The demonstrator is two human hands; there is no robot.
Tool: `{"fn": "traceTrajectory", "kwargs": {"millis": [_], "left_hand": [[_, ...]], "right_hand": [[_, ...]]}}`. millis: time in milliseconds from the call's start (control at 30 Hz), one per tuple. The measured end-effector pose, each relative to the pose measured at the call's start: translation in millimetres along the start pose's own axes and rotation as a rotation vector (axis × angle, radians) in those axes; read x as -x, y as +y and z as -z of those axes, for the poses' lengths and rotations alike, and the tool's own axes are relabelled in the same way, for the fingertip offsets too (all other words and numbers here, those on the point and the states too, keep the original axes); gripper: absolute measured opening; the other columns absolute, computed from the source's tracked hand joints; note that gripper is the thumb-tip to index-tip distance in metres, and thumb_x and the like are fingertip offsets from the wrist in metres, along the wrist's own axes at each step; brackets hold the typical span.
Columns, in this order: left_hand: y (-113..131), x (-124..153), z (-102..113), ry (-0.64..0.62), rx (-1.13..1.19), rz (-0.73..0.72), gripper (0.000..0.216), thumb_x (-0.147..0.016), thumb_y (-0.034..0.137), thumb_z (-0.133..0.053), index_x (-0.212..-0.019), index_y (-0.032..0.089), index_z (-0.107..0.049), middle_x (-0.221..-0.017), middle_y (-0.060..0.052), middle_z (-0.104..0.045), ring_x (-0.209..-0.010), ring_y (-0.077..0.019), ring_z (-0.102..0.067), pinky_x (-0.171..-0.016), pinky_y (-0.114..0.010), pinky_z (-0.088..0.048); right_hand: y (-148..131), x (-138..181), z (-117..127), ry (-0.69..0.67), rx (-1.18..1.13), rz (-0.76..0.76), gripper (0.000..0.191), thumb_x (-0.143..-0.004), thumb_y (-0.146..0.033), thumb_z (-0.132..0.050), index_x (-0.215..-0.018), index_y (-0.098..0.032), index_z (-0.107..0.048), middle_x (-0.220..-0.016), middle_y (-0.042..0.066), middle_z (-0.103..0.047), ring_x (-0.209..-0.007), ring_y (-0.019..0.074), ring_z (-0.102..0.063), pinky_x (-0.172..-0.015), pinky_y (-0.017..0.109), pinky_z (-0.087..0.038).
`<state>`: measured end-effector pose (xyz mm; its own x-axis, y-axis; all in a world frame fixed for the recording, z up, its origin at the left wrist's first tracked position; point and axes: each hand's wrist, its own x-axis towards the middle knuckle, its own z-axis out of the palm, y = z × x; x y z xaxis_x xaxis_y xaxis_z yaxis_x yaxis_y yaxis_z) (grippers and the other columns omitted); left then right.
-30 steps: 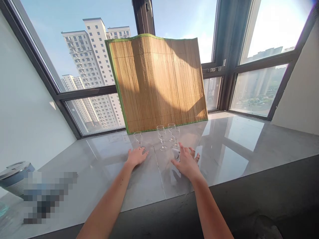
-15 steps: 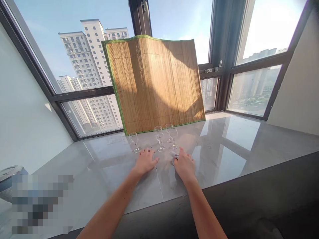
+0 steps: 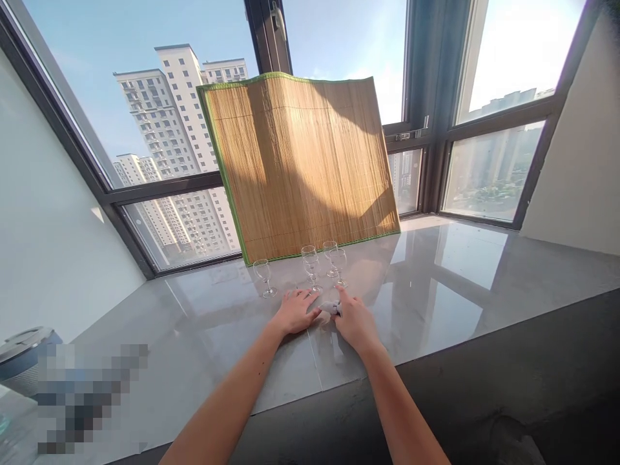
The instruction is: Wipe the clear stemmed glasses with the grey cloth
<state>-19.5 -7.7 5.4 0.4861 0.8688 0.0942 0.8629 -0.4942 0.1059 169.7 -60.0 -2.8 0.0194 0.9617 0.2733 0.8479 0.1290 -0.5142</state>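
On the glossy grey sill, my right hand [image 3: 356, 323] pinches a small crumpled white cloth [image 3: 330, 307], with its index finger stretched forward towards a clear stemmed glass [image 3: 338, 259]. My left hand [image 3: 295, 312] rests on the tiles, fingers spread, and its thumb reaches the left end of the cloth or very near it; contact is hard to make out. Just beyond the left fingertips, another stemmed glass [image 3: 311, 265] stands upright. Further left is a separate glass [image 3: 262, 270]. Two more stand behind the middle and right ones, partly overlapped by them.
A bamboo mat [image 3: 305, 168] with green edging leans against the dark window frame [image 3: 165, 188] behind the glasses. At the lower left is a round grey-blue container [image 3: 24, 358] beside a pixelated patch. The sill's front edge [image 3: 436, 352] drops off near my forearms.
My left hand has slid right towards the cloth. My right hand has shifted slightly left with the cloth, bringing the hands closer together. The glasses keep their places.
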Motion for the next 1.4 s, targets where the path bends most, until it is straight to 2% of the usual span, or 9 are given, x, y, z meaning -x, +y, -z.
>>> {"fn": "traceTrajectory", "kwargs": {"millis": [200,367,500,700,833,933,1100,1200,1400], "left_hand": [[4.1,22.6,7.5,0.037,-0.142,0.121,0.067,-0.09,0.067,-0.022,-0.134,0.027,-0.052,-0.136,-0.009,-0.054,-0.13,-0.0344,-0.04,-0.112,-0.059,-0.014],[6.5,30.4,4.4,0.047,-0.181,0.162,0.069,-0.086,0.07,-0.028,-0.128,0.023,-0.057,-0.14,-0.012,-0.05,-0.131,-0.0362,-0.039,-0.111,-0.057,-0.018],[6.2,23.2,3.6,0.113,-0.139,0.157,0.055,-0.089,0.059,-0.036,-0.12,0.021,-0.06,-0.135,-0.013,-0.052,-0.128,-0.0312,-0.042,-0.111,-0.05,-0.023],[2.2,8.0,3.0,0.011,0.015,0.047,0.061,-0.089,0.056,-0.042,-0.144,0.03,-0.037,-0.155,-0.009,-0.029,-0.142,-0.028,-0.023,-0.116,-0.053,-0.009],[2.3,5.6,4.1,-0.015,0.013,0.043,0.056,-0.093,0.052,-0.03,-0.141,0.027,-0.043,-0.148,-0.009,-0.042,-0.137,-0.0258,-0.035,-0.116,-0.051,-0.011],[-1.0,13.9,5.0,-0.01,-0.049,0.149,0.058,-0.093,0.054,-0.027,-0.136,0.023,-0.05,-0.141,-0.012,-0.05,-0.133,-0.0273,-0.041,-0.116,-0.05,-0.012],[-18.6,29.9,6.7,-0.098,-0.114,0.447,0.081,-0.085,0.069,-0.024,-0.146,0.016,-0.035,-0.153,-0.017,-0.03,-0.142,-0.0329,-0.025,-0.114,-0.054,-0.01],[-31.3,31.1,9.2,-0.135,-0.13,0.59,0.086,-0.083,0.071,-0.021,-0.147,0.016,-0.032,-0.154,-0.017,-0.028,-0.142,-0.0335,-0.024,-0.113,-0.055,-0.013],[-41.2,28.9,12.1,-0.138,-0.115,0.635,0.084,-0.083,0.071,-0.02,-0.146,0.018,-0.034,-0.152,-0.017,-0.033,-0.14,-0.0331,-0.027,-0.113,-0.053,-0.015]], "right_hand": [[3.9,-1.4,-0.9,0.011,-0.021,-0.022,0.066,-0.079,-0.015,-0.052,-0.142,-0.025,-0.035,-0.098,0.007,-0.064,-0.101,0.0223,-0.057,-0.068,0.026,-0.033],[7.5,-2.5,-4.8,0.052,-0.031,0.004,0.065,-0.077,-0.014,-0.052,-0.14,-0.024,-0.038,-0.094,0.006,-0.065,-0.102,0.0227,-0.055,-0.066,0.026,-0.032],[8.0,-2.6,-4.8,0.047,-0.044,-0.004,0.064,-0.078,-0.015,-0.052,-0.14,-0.024,-0.038,-0.1,0.006,-0.066,-0.104,0.022,-0.055,-0.068,0.026,-0.033],[6.3,-2.9,-4.1,0.049,-0.064,-0.032,0.062,-0.08,-0.015,-0.051,-0.139,-0.023,-0.038,-0.104,0.006,-0.067,-0.106,0.0223,-0.054,-0.068,0.026,-0.033],[6.9,-3.6,-3.2,0.074,-0.073,-0.075,0.064,-0.079,-0.014,-0.051,-0.14,-0.024,-0.037,-0.102,0.006,-0.067,-0.102,0.022,-0.056,-0.067,0.026,-0.033],[10.0,-4.5,-1.7,0.107,-0.07,-0.101,0.063,-0.078,-0.014,-0.05,-0.139,-0.024,-0.038,-0.1,0.006,-0.067,-0.103,0.0225,-0.056,-0.067,0.026,-0.033],[14.1,-4.2,0.3,0.11,-0.055,-0.127,0.068,-0.075,-0.009,-0.047,-0.14,-0.024,-0.037,-0.103,0.006,-0.067,-0.101,0.0217,-0.056,-0.066,0.026,-0.034],[13.8,-2.8,0.1,0.105,-0.033,-0.135,0.069,-0.074,-0.009,-0.047,-0.141,-0.024,-0.036,-0.103,0.006,-0.067,-0.102,0.0216,-0.056,-0.065,0.025,-0.033],[11.5,-3.0,-1.2,0.07,0.013,-0.136,0.068,-0.077,-0.013,-0.047,-0.143,-0.023,-0.034,-0.102,0.007,-0.067,-0.108,0.0219,-0.053,-0.066,0.026,-0.034]]}}
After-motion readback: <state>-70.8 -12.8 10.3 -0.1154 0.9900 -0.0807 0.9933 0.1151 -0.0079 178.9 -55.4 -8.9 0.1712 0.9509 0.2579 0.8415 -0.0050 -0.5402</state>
